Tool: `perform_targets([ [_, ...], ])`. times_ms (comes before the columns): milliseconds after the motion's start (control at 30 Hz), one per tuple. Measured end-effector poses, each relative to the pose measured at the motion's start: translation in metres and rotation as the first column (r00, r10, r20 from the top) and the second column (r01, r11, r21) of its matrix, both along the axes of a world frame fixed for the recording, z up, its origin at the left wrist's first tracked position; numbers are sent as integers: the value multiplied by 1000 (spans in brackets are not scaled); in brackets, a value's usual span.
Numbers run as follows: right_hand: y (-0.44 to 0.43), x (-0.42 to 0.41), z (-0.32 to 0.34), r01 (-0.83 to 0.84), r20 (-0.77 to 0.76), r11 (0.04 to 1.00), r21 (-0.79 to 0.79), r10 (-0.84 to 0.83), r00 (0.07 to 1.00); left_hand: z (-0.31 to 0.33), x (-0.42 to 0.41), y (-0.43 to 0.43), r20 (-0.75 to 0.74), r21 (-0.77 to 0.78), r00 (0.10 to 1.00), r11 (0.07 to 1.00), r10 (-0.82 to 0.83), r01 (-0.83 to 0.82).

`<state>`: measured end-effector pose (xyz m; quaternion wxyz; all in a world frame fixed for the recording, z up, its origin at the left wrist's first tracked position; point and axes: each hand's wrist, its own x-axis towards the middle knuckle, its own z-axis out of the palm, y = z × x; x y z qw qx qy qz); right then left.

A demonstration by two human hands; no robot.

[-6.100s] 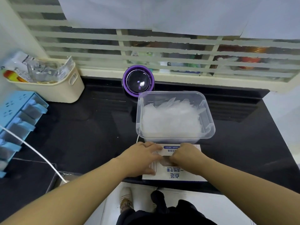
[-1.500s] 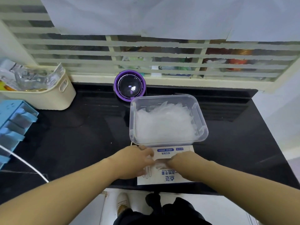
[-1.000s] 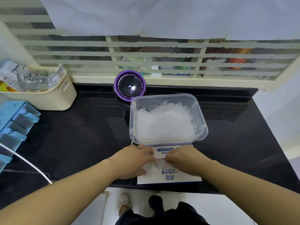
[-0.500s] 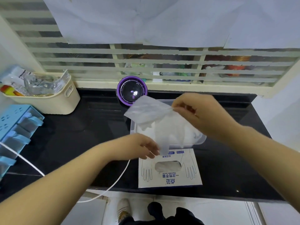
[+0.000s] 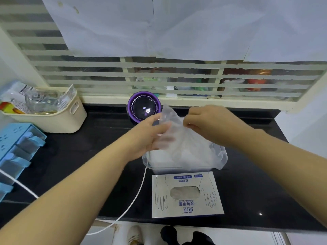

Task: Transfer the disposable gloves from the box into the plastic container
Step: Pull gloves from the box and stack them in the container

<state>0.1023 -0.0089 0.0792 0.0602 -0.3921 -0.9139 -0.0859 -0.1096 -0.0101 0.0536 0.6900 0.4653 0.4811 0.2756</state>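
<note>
A thin clear disposable glove (image 5: pixel 178 138) hangs over the clear plastic container (image 5: pixel 223 159), which is full of crumpled gloves. My left hand (image 5: pixel 150 137) holds the glove's left side, thumb on top. My right hand (image 5: pixel 210 124) pinches its upper right edge. Both hands are above the container's far half. The white glove box (image 5: pixel 186 197) lies flat on the black counter just in front of the container, and more gloves show through its oval opening.
A purple round device (image 5: pixel 144 106) stands behind the container by the window sill. A cream basket (image 5: pixel 53 119) of packets sits at the back left, a blue rack (image 5: pixel 16 149) at the left edge. A white cable (image 5: pixel 134 197) runs across the counter and over its front edge.
Both hands left the box and pulled a glove out. The glove was then carried up and over the container. My left hand rose from the glove's lower end to its left side.
</note>
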Motion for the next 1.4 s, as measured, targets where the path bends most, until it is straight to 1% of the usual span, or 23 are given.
perform_targets([
  [100, 16, 5, -31, 56, 50, 995, -88, -52, 997, -15, 7, 5, -111, 5, 978, 984, 177, -177],
  [133, 21, 4, -41, 76, 72, 991, -109, -69, 995, -19, 9, 5, -160, 59, 959, 972, 234, -228],
  [167, 27, 3, -50, 98, 97, 988, -123, -86, 992, -23, 9, 6, -223, 175, 926, 947, 303, -268],
  [200, 31, 1, -59, 114, 109, 985, -132, -100, 989, -27, 8, 6, -297, 353, 873, 894, 387, -277],
  [233, 36, -2, -66, 121, 105, 983, -139, -106, 989, -28, 6, 5, -345, 551, 815, 803, 466, -227],
  [267, 38, -4, -72, 119, 95, 982, -148, -106, 990, -28, 4, 4, -376, 714, 777, 692, 506, -105],
  [300, 40, -8, -78, 111, 82, 981, -161, -99, 992, -28, 3, 5, -411, 816, 766, 574, 495, 67],
  [333, 39, -11, -83, 104, 66, 980, -171, -94, 993, -29, 3, 5, -494, 835, 755, 476, 431, 275],
  [367, 39, -14, -90, 91, 56, 979, -182, -82, 995, -33, 5, 7, -599, 790, 721, 401, 349, 463],
  [400, 39, -17, -98, 74, 49, 978, -197, -65, 997, -37, 8, 10, -718, 690, 644, 393, 264, 608],
  [433, 37, -19, -105, 66, 50, 971, -229, -56, 997, -41, 12, 12, -816, 564, 549, 452, 178, 691],
  [467, 37, -21, -111, 69, 60, 959, -274, -54, 997, -47, 15, 16, -883, 438, 460, 527, 97, 729],
  [500, 35, -21, -114, 84, 69, 943, -321, -65, 995, -53, 17, 20, -922, 328, 386, 579, 26, 746],
  [533, 35, -19, -115, 102, 70, 929, -356, -82, 994, -59, 20, 23, -941, 260, 339, 601, -19, 756],
  [600, 32, -11, -112, 130, 38, 917, -378, -124, 991, -69, 24, 27, -962, 185, 268, 588, -57, 788],
  [667, 28, -1, -105, 179, 42, 921, -346, -175, 984, -78, 30, 32, -978, 121, 197, 562, -76, 818],
  [767, 25, 6, -102, 341, 190, 878, -335, -292, 937, -87, 39, 40, -994, 3, 61, 529, -92, 849],
  [867, 27, 4, -113, 460, 341, 801, -382, -340, 876, -96, 45, 47, -991, -99, -33, 533, -132, 840],
  [967, 30, -2, -126, 533, 425, 680, -504, -342, 838, -99, 46, 48, -987, -151, -93, 551, -133, 820],
  [1033, 31, -6, -137, 567, 479, 624, -538, -326, 815, -99, 47, 49, -984, -178, -142, 545, -107, 819],
  [1200, 37, -10, -162, 621, 519, 516, -590, -346, 781, -108, 48, 51, -959, -262, -277, 533, -54, 804],
  [1267, 39, -12, -160, 630, 508, 464, -623, -372, 777, -112, 48, 50, -953, -276, -299, 538, -47, 796],
  [1400, 37, -10, -133, 591, 463, 420, -689, -373, 804, -111, 52, 50, -949, -287, -310, 545, -52, 787],
])
